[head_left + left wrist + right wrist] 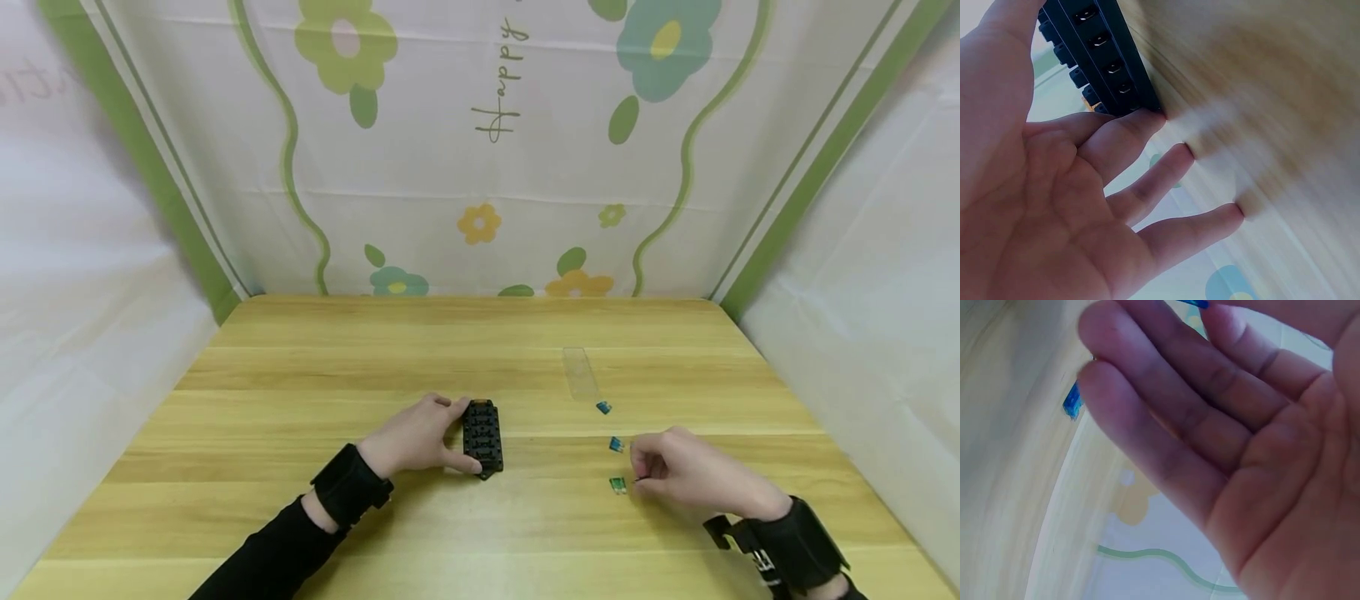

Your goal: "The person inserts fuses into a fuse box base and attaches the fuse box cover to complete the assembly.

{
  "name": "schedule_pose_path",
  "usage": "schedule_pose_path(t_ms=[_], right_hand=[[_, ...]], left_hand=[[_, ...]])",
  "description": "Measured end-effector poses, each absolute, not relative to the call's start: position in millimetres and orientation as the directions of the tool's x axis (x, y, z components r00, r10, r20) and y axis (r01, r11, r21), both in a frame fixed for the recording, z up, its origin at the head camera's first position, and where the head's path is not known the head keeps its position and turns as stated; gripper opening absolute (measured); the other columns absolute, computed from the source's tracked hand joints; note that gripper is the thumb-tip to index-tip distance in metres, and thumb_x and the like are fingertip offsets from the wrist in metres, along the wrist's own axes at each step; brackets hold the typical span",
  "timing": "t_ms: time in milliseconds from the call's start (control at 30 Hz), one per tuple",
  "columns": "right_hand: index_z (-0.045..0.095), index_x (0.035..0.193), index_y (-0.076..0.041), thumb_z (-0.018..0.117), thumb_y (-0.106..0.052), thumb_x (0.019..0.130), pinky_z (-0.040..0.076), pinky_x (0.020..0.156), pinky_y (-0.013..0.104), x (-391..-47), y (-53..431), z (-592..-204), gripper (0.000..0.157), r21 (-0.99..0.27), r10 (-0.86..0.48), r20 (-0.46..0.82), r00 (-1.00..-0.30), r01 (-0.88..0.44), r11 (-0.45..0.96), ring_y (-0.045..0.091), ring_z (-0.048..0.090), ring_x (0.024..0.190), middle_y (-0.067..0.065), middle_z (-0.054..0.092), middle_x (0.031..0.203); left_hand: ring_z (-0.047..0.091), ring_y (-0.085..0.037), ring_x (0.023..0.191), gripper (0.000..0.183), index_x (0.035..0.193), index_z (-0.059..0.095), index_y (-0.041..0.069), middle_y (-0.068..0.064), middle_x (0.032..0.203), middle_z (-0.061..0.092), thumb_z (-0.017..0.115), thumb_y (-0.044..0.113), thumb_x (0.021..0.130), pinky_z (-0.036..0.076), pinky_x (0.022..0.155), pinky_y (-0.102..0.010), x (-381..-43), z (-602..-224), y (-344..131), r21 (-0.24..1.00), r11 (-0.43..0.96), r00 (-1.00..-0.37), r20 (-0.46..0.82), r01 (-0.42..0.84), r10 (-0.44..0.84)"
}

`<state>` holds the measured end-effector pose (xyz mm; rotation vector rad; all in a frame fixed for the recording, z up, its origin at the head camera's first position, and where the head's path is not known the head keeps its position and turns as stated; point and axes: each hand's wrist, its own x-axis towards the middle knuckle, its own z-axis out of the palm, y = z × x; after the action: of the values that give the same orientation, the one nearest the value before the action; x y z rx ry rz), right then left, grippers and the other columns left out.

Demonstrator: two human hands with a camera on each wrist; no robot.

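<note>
A black fuse block (482, 437) with rows of slots stands on the wooden table. My left hand (420, 437) grips it from the left, thumb at the near end and index finger at the far end. In the left wrist view, its other fingers (1166, 181) touch the tabletop. To the right, my right hand (686, 471) pinches a small blue blade fuse (1192, 302), mostly hidden by the thumb and fingers. Close to those fingers lie a green blade fuse (617, 485) and a blue one (616, 444). Another blue fuse (603, 407) lies farther back.
A clear plastic cover (580, 372) lies flat behind the loose fuses. The wooden table (337, 367) ends at a flower-printed cloth (420, 167) at the back, with pale cloth walls on both sides.
</note>
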<state>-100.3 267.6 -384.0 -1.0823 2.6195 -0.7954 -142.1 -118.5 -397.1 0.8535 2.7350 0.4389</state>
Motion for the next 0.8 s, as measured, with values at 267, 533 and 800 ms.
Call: schedule_pose_path(t_ms=[267, 533, 800], right_hand=[[0.055, 0.083, -0.020, 0.072, -0.010, 0.083, 0.046, 0.059, 0.021, -104.0, 262.1, -382.9, 0.020, -0.520, -0.670, 0.054, -0.740, -0.594, 0.614, 0.000, 0.054, 0.067, -0.015, 0.055, 0.078], [0.057, 0.084, -0.020, 0.071, -0.009, 0.085, 0.047, 0.060, 0.021, -108.0, 254.3, -374.8, 0.017, -0.507, -0.654, 0.060, -0.754, -0.587, 0.631, 0.000, 0.055, 0.069, -0.015, 0.057, 0.078], [0.054, 0.086, -0.019, 0.070, -0.006, 0.084, 0.047, 0.060, 0.020, -118.0, 243.3, -367.3, 0.021, -0.473, -0.663, 0.118, -0.740, -0.629, 0.618, 0.000, 0.055, 0.069, -0.014, 0.056, 0.079]], left_hand=[[0.039, -0.031, 0.128, 0.102, 0.149, 0.033, 0.007, -0.020, 0.137, 0.045, 0.062, 0.070, 0.074, 0.038, 0.096, -0.039, -141.8, -399.6, -120.4, 0.357, 0.787, -0.802, -0.145, 0.503, 0.579], [0.040, -0.031, 0.127, 0.102, 0.149, 0.033, 0.007, -0.020, 0.137, 0.044, 0.062, 0.071, 0.075, 0.039, 0.095, -0.039, -142.2, -401.6, -121.2, 0.357, 0.785, -0.799, -0.148, 0.506, 0.582], [0.041, -0.030, 0.127, 0.102, 0.149, 0.032, 0.007, -0.020, 0.136, 0.044, 0.061, 0.070, 0.075, 0.040, 0.095, -0.038, -144.8, -401.5, -120.3, 0.344, 0.781, -0.798, -0.128, 0.521, 0.589]])
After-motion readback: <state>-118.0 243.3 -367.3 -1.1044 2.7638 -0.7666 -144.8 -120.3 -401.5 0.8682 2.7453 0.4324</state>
